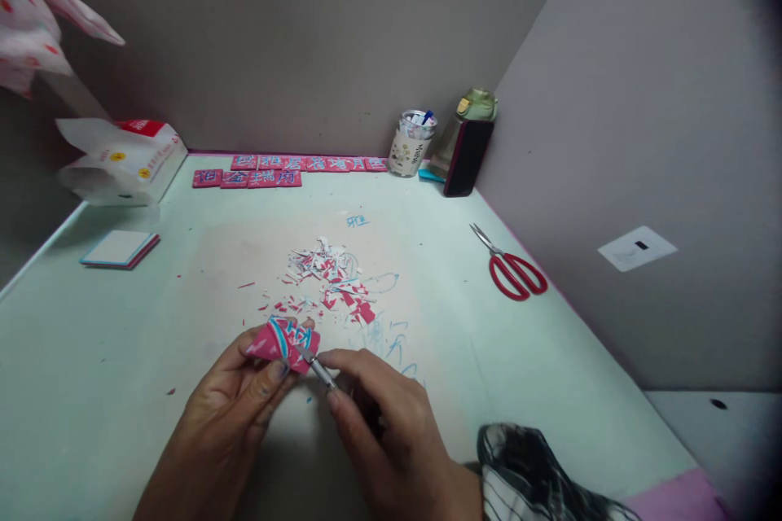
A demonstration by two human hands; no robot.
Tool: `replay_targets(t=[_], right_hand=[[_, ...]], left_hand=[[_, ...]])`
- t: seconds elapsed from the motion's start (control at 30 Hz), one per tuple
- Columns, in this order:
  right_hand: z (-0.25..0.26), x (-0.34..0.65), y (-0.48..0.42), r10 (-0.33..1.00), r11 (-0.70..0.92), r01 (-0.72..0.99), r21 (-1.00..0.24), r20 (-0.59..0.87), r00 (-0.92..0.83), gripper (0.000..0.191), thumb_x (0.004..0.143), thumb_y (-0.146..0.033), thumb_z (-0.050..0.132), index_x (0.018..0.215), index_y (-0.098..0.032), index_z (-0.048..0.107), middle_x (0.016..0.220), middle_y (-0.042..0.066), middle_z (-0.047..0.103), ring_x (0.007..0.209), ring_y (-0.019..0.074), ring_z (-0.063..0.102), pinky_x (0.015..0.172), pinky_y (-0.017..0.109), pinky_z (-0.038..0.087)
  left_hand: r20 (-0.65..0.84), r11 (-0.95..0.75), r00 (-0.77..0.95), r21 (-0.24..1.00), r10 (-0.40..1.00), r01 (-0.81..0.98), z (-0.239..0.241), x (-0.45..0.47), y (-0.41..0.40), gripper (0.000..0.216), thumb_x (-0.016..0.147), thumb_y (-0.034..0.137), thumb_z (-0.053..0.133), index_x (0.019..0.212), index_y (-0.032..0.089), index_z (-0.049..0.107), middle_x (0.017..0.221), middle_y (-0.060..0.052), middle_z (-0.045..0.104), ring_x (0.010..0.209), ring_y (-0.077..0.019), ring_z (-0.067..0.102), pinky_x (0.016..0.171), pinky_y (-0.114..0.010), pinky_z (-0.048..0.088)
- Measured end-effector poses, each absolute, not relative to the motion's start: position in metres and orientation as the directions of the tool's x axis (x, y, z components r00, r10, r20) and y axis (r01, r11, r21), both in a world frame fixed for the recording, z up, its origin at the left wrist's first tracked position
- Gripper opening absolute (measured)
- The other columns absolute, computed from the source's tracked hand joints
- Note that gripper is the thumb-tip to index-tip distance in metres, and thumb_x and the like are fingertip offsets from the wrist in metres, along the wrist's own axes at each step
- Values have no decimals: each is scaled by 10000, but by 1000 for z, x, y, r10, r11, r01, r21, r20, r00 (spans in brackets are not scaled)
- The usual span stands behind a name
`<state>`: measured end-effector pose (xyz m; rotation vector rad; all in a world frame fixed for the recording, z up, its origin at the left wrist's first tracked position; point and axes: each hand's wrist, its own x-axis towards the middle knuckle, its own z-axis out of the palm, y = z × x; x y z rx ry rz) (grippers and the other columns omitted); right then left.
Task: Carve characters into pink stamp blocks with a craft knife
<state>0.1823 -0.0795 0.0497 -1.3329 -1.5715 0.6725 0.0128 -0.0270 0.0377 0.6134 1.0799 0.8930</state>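
Note:
Near the front of the table my left hand [244,391] holds up a bent pink card [264,343] with white and blue markings, thumb in front and fingers behind. My right hand [391,415] grips the metal handle of a craft knife [321,372] between thumb and fingers. The knife's tip meets the card's face near its right side. Just beyond both hands lies a heap of pink and white paper scraps [323,264], with loose bits scattered around it.
Red-handled scissors [516,275] lie on the right. At the back are pink character tiles [265,178], a jar [410,151], a phone [469,159] and a green bottle [476,107]. A white paper bag [143,163] and stacked cards [119,249] sit left. Blue pen marks are on the tabletop.

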Motion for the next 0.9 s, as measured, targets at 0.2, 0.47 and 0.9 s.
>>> replay_targets(t=[0.2, 0.47, 0.9], right_hand=[[49, 181, -80, 932, 320, 492, -810, 362, -11, 442, 1005, -128, 522, 1422, -257, 594, 1123, 77, 778, 937, 215, 741, 794, 353, 621], [57, 184, -71, 963, 246, 262, -933, 266, 43, 306, 932, -134, 615, 1207, -188, 739, 819, 16, 713, 610, 131, 578, 546, 238, 509], [54, 189, -79, 897, 412, 571, -710, 427, -116, 386, 1035, -131, 479, 1395, -208, 597, 887, 44, 685, 704, 171, 639, 562, 280, 478]], left_hand=[[-492, 528, 192, 794, 849, -300, 43, 14, -29, 348, 841, 433, 842, 1154, 348, 718, 1139, 24, 775, 1005, -202, 738, 807, -201, 647], [-525, 575, 235, 741, 818, -347, 43, 12, -28, 302, 854, 403, 836, 1139, 368, 742, 1152, 34, 767, 1103, -205, 730, 894, -212, 639], [-480, 551, 274, 750, 834, -365, 46, 6, -20, 243, 807, 362, 886, 1009, 315, 760, 910, 42, 762, 882, -144, 728, 849, -189, 615]])
